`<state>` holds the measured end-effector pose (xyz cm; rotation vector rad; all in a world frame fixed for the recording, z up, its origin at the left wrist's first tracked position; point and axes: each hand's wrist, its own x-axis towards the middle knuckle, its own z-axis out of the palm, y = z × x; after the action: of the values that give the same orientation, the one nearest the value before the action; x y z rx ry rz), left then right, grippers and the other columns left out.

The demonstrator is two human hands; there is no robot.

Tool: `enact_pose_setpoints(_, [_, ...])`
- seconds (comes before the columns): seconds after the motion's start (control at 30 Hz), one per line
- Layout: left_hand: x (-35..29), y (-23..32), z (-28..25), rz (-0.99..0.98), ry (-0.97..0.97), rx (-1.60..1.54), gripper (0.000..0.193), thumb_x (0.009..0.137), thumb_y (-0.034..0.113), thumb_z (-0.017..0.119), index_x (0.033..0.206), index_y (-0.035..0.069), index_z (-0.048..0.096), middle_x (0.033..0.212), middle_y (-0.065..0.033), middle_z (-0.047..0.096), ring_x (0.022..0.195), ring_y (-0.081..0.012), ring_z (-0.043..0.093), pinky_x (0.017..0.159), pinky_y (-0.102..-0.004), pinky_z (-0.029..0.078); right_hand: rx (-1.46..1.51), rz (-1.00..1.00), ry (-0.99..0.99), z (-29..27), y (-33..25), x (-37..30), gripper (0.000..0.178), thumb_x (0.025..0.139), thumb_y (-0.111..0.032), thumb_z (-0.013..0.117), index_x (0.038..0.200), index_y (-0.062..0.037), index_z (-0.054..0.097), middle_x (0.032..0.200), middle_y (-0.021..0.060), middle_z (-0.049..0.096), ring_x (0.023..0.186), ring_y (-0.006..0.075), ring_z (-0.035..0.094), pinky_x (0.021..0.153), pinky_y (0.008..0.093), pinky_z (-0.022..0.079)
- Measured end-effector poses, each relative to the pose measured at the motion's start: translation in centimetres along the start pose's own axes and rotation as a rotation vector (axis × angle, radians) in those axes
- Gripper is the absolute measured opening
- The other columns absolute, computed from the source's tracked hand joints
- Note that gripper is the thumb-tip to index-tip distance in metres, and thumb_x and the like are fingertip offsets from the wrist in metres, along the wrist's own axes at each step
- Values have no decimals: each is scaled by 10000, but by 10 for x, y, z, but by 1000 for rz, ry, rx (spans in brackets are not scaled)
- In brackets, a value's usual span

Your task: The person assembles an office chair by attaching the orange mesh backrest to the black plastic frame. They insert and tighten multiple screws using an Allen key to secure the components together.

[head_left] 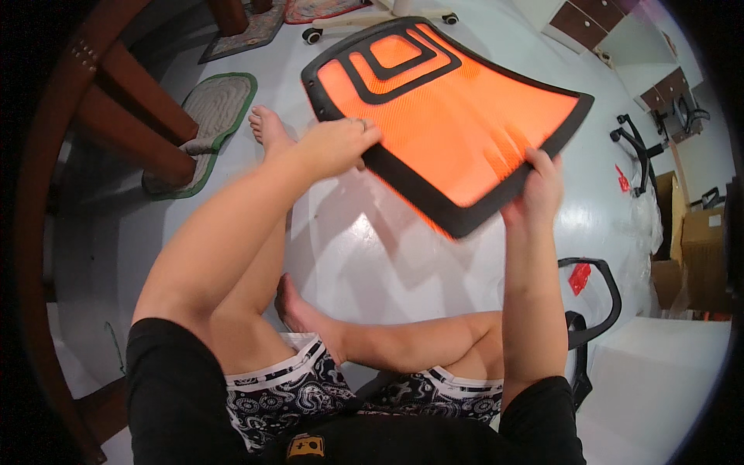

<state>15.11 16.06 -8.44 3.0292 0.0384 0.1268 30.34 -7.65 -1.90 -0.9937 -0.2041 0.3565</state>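
Observation:
An orange mesh chair backrest [457, 116] with a black frame is held up in front of me, tilted, above the pale floor. My left hand [341, 147] grips its left edge, fingers closed over the black rim. At the near right edge my right hand [535, 186] holds the frame, with the thumb lying on the mesh and the other fingers hidden beneath. Black concentric rounded shapes mark the far left part of the mesh.
Brown wooden legs [132, 116] and a grey mat with green edging [221, 108] are on the left. A black armrest loop [612, 298] lies by my right forearm. At right are a black chair base [642, 151] and cardboard boxes [701, 248]. A pale wheeled base [364, 25] stands beyond the backrest.

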Motion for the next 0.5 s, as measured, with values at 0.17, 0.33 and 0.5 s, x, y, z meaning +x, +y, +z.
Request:
enact_pose_setpoints(0.17, [-67,88,-32,325,147,123,497,699,372,723,1119,151,575,1020,-44,617,1085,-251,570,950,-446,423,-30,89,-8,-71,-56,-75,514,783,-7,458,1292,29,404,1204,193,543,1040,318,598,860,422,527])
enact_pose_setpoints(0.33, [-104,89,-88,-202,735,-47,723,720,278,770,1319,41,444,1297,-151,491,1215,-309,468,1059,-400,342,-139,163,-90,-121,-120,-139,680,710,-107,586,1329,75,372,1205,195,556,1042,300,607,863,371,519])
enact_pose_setpoints(0.5, [-126,95,-77,-932,271,-1907,600,869,327,633,1357,32,447,1292,-137,554,1171,-245,542,1007,-401,424,-170,46,-167,-177,-157,-184,702,727,-112,634,1352,59,364,1293,190,518,1177,299,538,1015,405,422])
